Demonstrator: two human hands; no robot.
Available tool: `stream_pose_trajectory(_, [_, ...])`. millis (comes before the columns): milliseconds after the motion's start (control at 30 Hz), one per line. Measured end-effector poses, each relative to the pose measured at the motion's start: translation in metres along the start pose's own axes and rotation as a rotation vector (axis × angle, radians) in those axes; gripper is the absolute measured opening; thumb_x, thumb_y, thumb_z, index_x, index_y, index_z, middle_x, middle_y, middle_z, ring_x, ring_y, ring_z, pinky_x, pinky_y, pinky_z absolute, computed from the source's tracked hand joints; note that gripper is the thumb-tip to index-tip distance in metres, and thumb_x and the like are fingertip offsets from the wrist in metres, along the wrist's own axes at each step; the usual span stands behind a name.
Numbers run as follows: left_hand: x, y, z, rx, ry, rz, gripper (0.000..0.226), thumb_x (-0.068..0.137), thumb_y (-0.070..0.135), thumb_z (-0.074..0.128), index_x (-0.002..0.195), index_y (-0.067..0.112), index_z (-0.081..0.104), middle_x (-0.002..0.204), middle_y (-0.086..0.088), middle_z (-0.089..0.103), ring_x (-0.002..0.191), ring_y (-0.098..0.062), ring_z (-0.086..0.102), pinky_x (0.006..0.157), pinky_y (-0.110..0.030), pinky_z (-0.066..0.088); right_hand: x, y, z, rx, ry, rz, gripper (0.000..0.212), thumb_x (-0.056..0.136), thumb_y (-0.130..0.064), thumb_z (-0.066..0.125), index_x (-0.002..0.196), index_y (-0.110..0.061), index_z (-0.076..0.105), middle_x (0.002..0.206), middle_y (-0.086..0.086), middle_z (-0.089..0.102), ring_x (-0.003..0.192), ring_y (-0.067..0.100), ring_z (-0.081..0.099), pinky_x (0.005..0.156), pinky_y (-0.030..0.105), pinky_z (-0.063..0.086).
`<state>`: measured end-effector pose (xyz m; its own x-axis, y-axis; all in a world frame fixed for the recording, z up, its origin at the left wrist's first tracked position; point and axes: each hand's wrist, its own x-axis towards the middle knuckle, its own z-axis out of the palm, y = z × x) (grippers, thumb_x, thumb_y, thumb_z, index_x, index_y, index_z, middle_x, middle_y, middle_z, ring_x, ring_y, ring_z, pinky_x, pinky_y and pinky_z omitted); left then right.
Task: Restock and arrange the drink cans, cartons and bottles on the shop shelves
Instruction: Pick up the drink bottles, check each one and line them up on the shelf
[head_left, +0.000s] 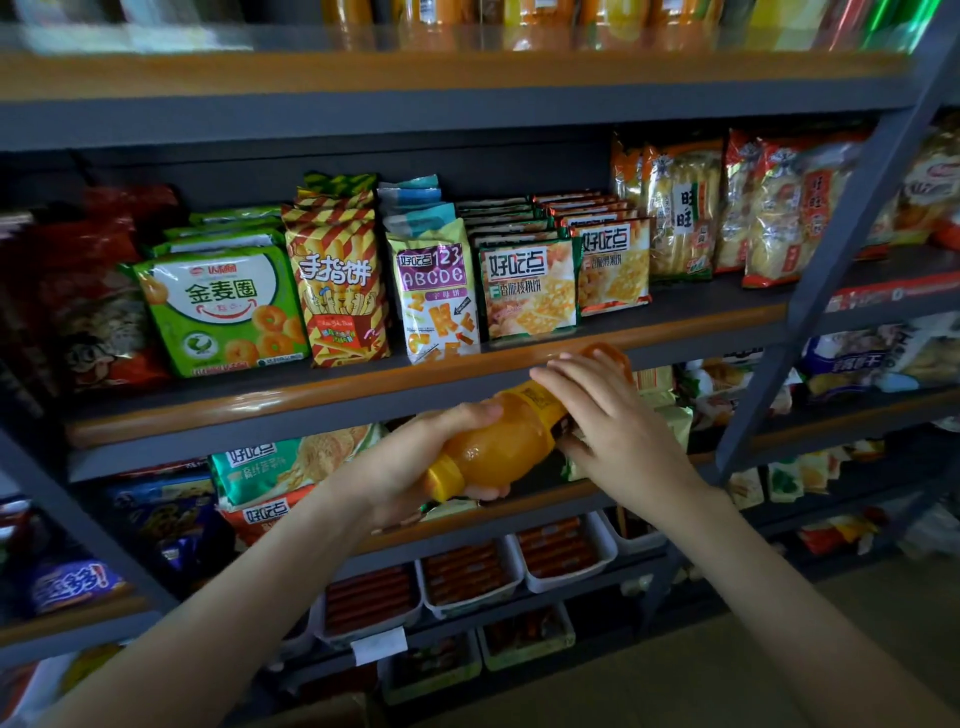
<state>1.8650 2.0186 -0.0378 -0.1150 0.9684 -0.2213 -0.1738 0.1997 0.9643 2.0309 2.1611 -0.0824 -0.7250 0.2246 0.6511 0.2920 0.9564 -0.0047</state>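
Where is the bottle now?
Head view, centre: the bottle lies tilted, left hand gripping near its cap, right hand over its base, at the edge of the biscuit shelf.

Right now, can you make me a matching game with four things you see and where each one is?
Things
1. orange bottle
2. green snack pack
3. white trays
4. rice cracker bags

Places
A. lowest down, below the hands
B. held sideways by the left hand and right hand
C. just left of the striped pack
D. far to the right on the striped pack's shelf

Pairs: 1-B, 2-C, 3-A, 4-D
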Motion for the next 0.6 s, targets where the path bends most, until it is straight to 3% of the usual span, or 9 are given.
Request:
stream_pose_trajectory(133, [-0.009, 0.016, -0.006, 0.100, -0.042, 0.046, 0.049, 0.078, 0.052, 0.070, 0.112, 0.017, 0.062, 0.097, -0.018, 0.073, 0.085, -0.030, 0.071, 0.073, -0.033, 0.060, 0.006, 0.000, -0.010, 0.147, 0.055, 0.047, 0.057, 0.082, -0.025, 0.070, 0.133, -0.007, 0.052, 0.130, 0.010, 0.056, 0.127, 0.023, 0.044, 0.108, 0.041, 0.039])
stream_pose_trajectory(233, [-0.010, 0.037, -0.012, 0.181, -0.048, 0.191, 0.071, 0.063, 0.071, 0.072, 0.105, 0.014, 0.070, 0.100, -0.018, 0.072, 0.093, -0.027, 0.070, 0.078, -0.029, 0.057, 0.020, -0.009, -0.025, 0.396, 0.154, 0.234, 0.061, 0.073, -0.033, 0.082, 0.125, -0.013, 0.057, 0.117, -0.009, 0.057, 0.111, 0.005, 0.050, 0.093, 0.012, 0.041])
stream_pose_trajectory(300, [-0.012, 0.053, -0.012, 0.325, -0.023, 0.357, 0.055, 0.076, 0.062, 0.065, 0.110, 0.019, 0.070, 0.111, -0.009, 0.071, 0.105, -0.024, 0.067, 0.089, -0.032, 0.054, 0.034, -0.015, -0.040, 0.507, 0.178, 0.358, 0.057, 0.067, -0.028, 0.088, 0.114, -0.028, 0.056, 0.108, -0.025, 0.054, 0.095, -0.011, 0.051, 0.083, 0.000, 0.037])
stream_pose_trajectory(367, [-0.014, 0.069, -0.006, 0.550, 0.018, 0.528, 0.048, 0.084, 0.047, 0.063, 0.127, 0.025, 0.059, 0.122, 0.000, 0.066, 0.115, -0.018, 0.061, 0.100, -0.039, 0.049, 0.051, -0.021, -0.060, 0.659, 0.163, 0.413, 0.045, 0.065, -0.030, 0.086, 0.100, -0.036, 0.057, 0.095, -0.025, 0.064, 0.090, -0.012, 0.058, 0.079, 0.005, 0.043])
stream_pose_trajectory(433, [-0.010, 0.080, 0.003, 0.739, 0.058, 0.640, 0.063, 0.086, 0.033, 0.071, 0.141, 0.030, 0.042, 0.125, 0.006, 0.063, 0.116, -0.010, 0.060, 0.102, -0.035, 0.047, 0.069, -0.028, -0.078, 0.868, 0.155, 0.408, 0.040, 0.062, -0.036, 0.082, 0.096, -0.034, 0.061, 0.090, -0.017, 0.071, 0.089, -0.005, 0.064, 0.076, 0.012, 0.049])
stream_pose_trajectory(533, [-0.004, 0.094, 0.018, 0.849, 0.161, 0.729, 0.087, 0.084, 0.027, 0.074, 0.150, 0.041, 0.018, 0.115, 0.012, 0.067, 0.096, 0.002, 0.065, 0.088, -0.022, 0.051, 0.093, -0.032, -0.095, 1.125, 0.196, 0.377, 0.051, 0.058, -0.029, 0.077, 0.105, -0.027, 0.058, 0.094, -0.015, 0.073, 0.089, 0.000, 0.068, 0.074, 0.016, 0.051])
stream_pose_trajectory(600, [-0.002, 0.104, 0.022, 0.829, 0.222, 0.799, 0.086, 0.084, 0.028, 0.074, 0.148, 0.044, 0.019, 0.100, 0.014, 0.069, 0.076, 0.007, 0.062, 0.073, -0.013, 0.048, 0.106, -0.031, -0.104, 1.183, 0.217, 0.365, 0.070, 0.057, -0.032, 0.078, 0.120, -0.037, 0.047, 0.098, -0.011, 0.073, 0.093, 0.005, 0.069, 0.078, 0.025, 0.054])
